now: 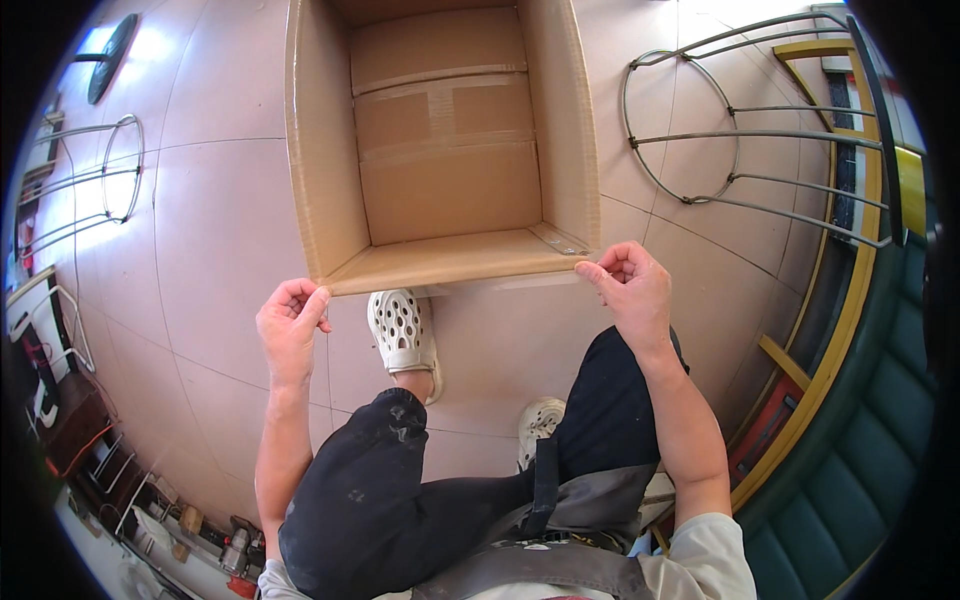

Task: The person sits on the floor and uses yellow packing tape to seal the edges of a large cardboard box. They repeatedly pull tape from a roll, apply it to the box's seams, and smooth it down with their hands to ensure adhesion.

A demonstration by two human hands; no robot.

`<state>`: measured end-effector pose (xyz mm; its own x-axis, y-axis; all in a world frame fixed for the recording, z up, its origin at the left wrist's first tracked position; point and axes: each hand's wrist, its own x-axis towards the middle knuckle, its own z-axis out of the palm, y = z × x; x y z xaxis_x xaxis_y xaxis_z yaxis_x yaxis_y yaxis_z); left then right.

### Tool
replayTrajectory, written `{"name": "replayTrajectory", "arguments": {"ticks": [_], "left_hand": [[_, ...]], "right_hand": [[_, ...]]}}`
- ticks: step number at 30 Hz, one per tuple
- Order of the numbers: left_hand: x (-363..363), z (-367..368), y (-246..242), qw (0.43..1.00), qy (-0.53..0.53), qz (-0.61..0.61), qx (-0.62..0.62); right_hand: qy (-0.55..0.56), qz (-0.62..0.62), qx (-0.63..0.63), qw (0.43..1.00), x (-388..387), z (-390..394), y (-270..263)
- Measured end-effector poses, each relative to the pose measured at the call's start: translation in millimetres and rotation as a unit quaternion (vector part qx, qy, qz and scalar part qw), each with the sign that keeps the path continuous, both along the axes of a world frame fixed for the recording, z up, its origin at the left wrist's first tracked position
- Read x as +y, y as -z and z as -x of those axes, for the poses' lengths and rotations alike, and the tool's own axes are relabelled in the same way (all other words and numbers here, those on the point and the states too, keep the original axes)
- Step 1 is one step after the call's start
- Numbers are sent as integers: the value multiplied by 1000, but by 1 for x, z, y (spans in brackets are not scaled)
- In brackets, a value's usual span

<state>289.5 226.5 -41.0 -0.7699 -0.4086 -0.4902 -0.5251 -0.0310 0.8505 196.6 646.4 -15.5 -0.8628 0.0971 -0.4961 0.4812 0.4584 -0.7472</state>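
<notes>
An open cardboard box (450, 187) stands before me on the floor, its inside bare except for taped seams on the bottom. A strip of clear tape (525, 281) runs along the outside of its near rim. My left hand (292, 322) pinches at the near left corner, thumb against forefinger. At the near right corner my right hand (630, 289) pinches the same way. Both seem to hold the ends of the strip, though the fingertips partly hide them. Crinkled tape (559, 241) sticks inside the right near corner.
Right of the box stands a metal-legged stool (682, 139); another stool (124, 169) is at left. A green padded seat (847, 450) and yellow frame (840, 337) line the right side. A power tool (240, 551) lies lower left. My shoe (401, 330) is just below the box rim.
</notes>
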Motion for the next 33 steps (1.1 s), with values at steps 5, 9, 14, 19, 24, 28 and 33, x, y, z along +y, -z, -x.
{"name": "replayTrajectory", "arguments": {"ticks": [5, 9, 14, 19, 24, 28, 33], "left_hand": [[-1, -3, -1, 999, 12, 35, -22], [-2, -2, -1, 1000, 14, 14, -1], [-6, 0, -6, 1000, 2, -7, -7], [-1, 0, -6, 1000, 0, 3, -13], [1, -1, -1, 1000, -2, 19, -6], [6, -2, 3, 1000, -11, 28, 1], [0, -2, 9, 999, -26, 7, 41]], "right_hand": [[-3, -1, 28, 1000, -6, -2, 7], [-1, -21, 6, 1000, -2, -1, -2], [17, 15, -8, 1000, -12, 1, -6], [11, 15, -7, 1000, -7, 1, -1], [11, 19, -8, 1000, -4, 0, 3], [3, 23, -24, 999, 0, 2, 6], [-19, 22, -19, 999, 6, 4, 10]]}}
